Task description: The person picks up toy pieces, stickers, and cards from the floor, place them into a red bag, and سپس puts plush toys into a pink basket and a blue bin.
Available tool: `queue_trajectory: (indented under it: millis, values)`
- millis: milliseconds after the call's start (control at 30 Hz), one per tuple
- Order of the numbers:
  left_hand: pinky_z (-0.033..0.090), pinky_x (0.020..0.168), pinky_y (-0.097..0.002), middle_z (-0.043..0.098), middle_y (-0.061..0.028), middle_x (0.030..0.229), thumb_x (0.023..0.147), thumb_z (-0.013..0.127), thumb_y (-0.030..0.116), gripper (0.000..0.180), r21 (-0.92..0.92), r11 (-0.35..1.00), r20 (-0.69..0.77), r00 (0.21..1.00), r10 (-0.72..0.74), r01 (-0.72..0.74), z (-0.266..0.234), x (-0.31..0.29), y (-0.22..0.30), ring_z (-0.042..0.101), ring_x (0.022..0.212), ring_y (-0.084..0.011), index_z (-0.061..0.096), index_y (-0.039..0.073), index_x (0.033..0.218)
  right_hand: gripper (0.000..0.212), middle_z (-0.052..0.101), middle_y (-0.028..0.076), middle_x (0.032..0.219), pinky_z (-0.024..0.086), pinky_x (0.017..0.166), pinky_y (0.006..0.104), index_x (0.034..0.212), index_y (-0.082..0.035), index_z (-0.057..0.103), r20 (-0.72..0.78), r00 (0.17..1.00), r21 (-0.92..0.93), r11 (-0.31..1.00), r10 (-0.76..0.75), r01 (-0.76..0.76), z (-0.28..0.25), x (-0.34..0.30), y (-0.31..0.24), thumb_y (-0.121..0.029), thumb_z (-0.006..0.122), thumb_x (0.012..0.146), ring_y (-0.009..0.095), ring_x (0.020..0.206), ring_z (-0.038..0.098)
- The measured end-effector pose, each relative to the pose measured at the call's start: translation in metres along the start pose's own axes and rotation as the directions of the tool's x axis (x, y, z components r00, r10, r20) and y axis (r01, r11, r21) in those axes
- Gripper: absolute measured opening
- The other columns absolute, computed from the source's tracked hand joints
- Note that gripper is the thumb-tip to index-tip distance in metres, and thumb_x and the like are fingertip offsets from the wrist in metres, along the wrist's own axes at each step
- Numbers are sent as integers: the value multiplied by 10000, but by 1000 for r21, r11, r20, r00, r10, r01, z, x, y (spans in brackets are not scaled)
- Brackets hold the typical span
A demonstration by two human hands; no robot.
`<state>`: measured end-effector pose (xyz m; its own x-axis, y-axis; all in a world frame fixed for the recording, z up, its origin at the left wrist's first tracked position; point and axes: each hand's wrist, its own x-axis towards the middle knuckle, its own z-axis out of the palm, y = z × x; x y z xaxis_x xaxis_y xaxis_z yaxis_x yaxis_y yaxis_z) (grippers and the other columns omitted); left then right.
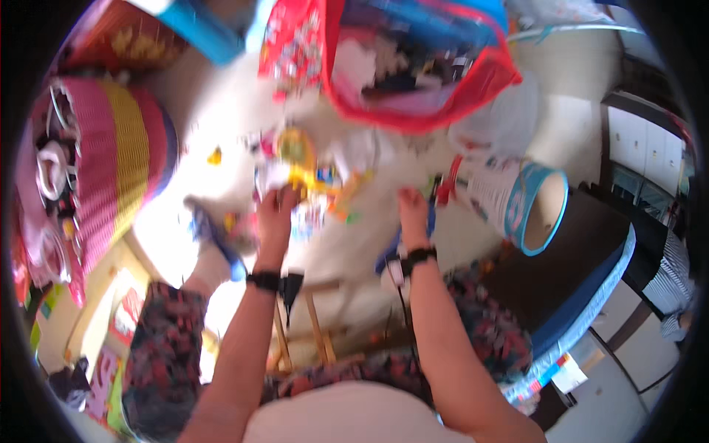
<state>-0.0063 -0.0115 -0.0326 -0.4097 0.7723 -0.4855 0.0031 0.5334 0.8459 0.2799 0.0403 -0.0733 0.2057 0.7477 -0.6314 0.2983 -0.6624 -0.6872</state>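
Observation:
My left hand (276, 212) is closed, its fingertips at the lower end of a yellow plastic toy (314, 179) with a round top; the toy appears pinched in them. My right hand (414, 210) hovers apart from it on the right, fingers curled together; whatever they hold, if anything, does not show. Small colourful toy pieces (306, 220) lie scattered on the pale floor around and below the yellow toy. Motion blurs both hands and the small pieces. A black band circles each of my wrists.
A red-rimmed clear bag (421, 122) full of things stands ahead. To the right a white and blue tub (543, 210) lies tipped on its side. A pink and yellow woven basket (129, 162) stands on the left. Below my hands is a small wooden frame (317, 328).

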Motion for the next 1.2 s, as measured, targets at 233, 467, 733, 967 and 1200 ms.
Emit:
queue_trajectory:
  millis: [233, 467, 733, 967, 1200]
  values:
    - [471, 667, -233, 617, -13, 822, 828, 661, 152, 203, -176, 969, 23, 985, -171, 173, -9, 16, 16, 574, 753, -79, 613, -8, 943, 413, 613, 208, 1002, 504, 818, 470, 1040, 22, 589, -514, 750, -626, 779, -417, 4, -89, 39, 8, -226, 745, 749, 339, 938, 596]
    - [498, 669, -234, 619, -24, 846, 817, 680, 126, 224, -255, 942, -3, 974, -227, 218, -9, 14, -5, 588, 755, -86, 609, -14, 977, 530, 640, 200, 1006, 537, 722, 419, 1080, 43, 586, -697, 714, -312, 924, -64, -222, -85, 44, -8, -310, 770, 730, 324, 823, 647]
    - [533, 692, -249, 645, -70, 958, 850, 663, 141, 289, -264, 930, 83, 966, -243, 257, -6, 7, -4, 641, 785, -133, 591, -4, 1090, 436, 609, 158, 907, 493, 581, 331, 976, 57, 561, -418, 906, -23, 997, 62, -79, -39, 34, 12, -175, 774, 675, 209, 731, 606]
    - [526, 674, -238, 648, -81, 958, 836, 668, 131, 288, -238, 930, 82, 960, -267, 280, 0, 7, 6, 641, 786, -130, 595, -17, 1072, 584, 615, 240, 862, 476, 707, 527, 1048, -23, 450, -359, 874, -661, 750, -327, 9, 26, 19, 13, -203, 765, 591, 433, 824, 598]
    - [512, 692, -240, 648, -71, 934, 842, 663, 141, 245, -202, 956, 140, 972, -188, 214, 4, 13, 21, 641, 793, -132, 592, -14, 1018, 595, 635, 218, 917, 505, 731, 475, 1082, -26, 458, -402, 914, -294, 953, -60, -67, 23, 34, -15, -178, 757, 591, 401, 849, 624]
